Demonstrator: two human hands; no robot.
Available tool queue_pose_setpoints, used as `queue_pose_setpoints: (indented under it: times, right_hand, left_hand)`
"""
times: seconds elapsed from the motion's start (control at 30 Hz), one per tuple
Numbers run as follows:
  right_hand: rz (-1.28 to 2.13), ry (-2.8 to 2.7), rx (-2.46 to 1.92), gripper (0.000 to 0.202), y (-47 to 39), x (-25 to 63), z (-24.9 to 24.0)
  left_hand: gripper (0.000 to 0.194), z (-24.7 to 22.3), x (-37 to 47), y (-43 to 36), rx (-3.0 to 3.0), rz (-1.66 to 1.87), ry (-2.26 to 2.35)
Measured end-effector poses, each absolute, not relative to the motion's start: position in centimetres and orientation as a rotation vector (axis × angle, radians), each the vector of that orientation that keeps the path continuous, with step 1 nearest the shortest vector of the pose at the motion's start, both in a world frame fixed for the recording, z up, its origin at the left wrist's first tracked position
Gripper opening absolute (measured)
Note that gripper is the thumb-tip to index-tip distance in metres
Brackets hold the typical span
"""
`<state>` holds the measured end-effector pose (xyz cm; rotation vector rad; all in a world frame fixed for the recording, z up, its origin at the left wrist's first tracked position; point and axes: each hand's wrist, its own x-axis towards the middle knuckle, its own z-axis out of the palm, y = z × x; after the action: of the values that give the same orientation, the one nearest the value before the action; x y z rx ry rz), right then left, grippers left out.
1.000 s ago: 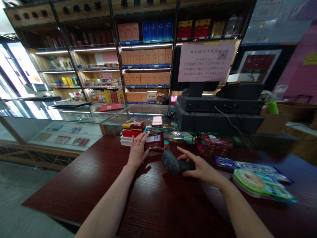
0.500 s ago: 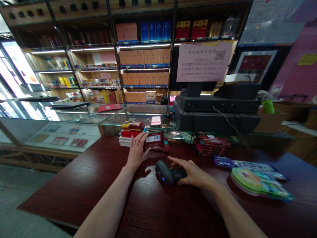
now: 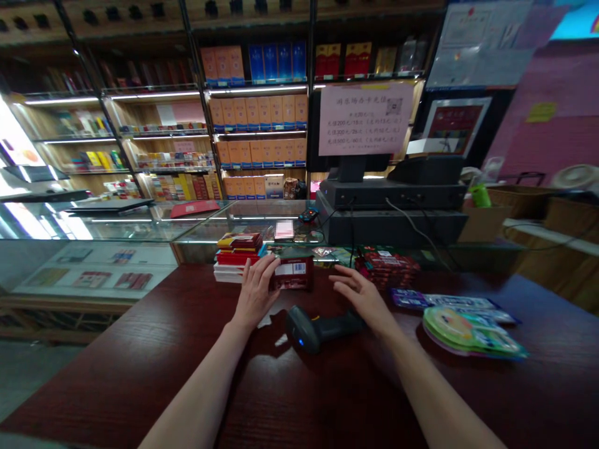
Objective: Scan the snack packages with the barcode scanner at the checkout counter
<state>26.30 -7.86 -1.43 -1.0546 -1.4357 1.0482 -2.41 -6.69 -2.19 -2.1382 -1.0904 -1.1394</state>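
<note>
My left hand [image 3: 256, 288] grips the left end of a dark red packet [image 3: 292, 274], which has a white barcode label facing me. Directly left of it stands a stack of small boxes [image 3: 238, 257], white below, red and yellow on top. A dark barcode scanner [image 3: 311, 330] with a lit blue light lies on the brown table, its head pointing left. Over the end of the scanner's handle my right hand [image 3: 362, 296] is open, fingers spread and reaching toward the packet, nothing in them.
Red-brown packets [image 3: 390, 268] are piled at the back of the table. To the right lie purple and silver packages [image 3: 453, 304] and round green packages [image 3: 468, 330]. A cash register [image 3: 393, 212] stands behind, on a glass counter [image 3: 187, 234].
My right hand has let go of the scanner and moved up and forward, leaving it on the table. My left hand stays at the packet, which now sits straighter. The view has turned slightly right.
</note>
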Motion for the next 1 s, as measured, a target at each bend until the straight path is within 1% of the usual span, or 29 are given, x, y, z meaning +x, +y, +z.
queue_pose_setpoints:
  times: [0.13, 0.23, 0.33, 0.53, 0.77, 1.0]
  right_hand:
    - [0.983, -1.395, -1.025, 0.066, -7.3, 25.2, -2.0]
    - [0.995, -1.405, -0.998, 0.067, -7.0, 24.3, -2.1]
    - [0.996, -1.392, -0.956, 0.059, -6.8, 23.7, -1.9]
    - [0.969, -1.416, -0.947, 0.035, -7.1, 23.5, -1.8]
    - [0.911, -1.381, -0.925, 0.026, -7.5, 23.2, -1.5]
    - [0.874, -1.340, -0.956, 0.024, -7.7, 23.0, -1.4]
  left_hand:
    - [0.068, -2.0, -1.9, -7.1, -2.192, -1.133, -1.037]
    - [0.068, -1.7, -1.4, -7.3, -2.198, -1.134, -1.003]
    - [0.068, -1.5, -1.0, -7.6, -2.199, -1.138, -0.973]
    - [0.075, -1.4, -0.7, -7.7, -2.231, -1.113, -0.972]
    - [0.080, -1.7, -0.6, -7.5, -2.206, -1.275, -1.035]
    - [0.085, -2.0, -0.4, -7.2, -2.136, -1.324, -1.212]
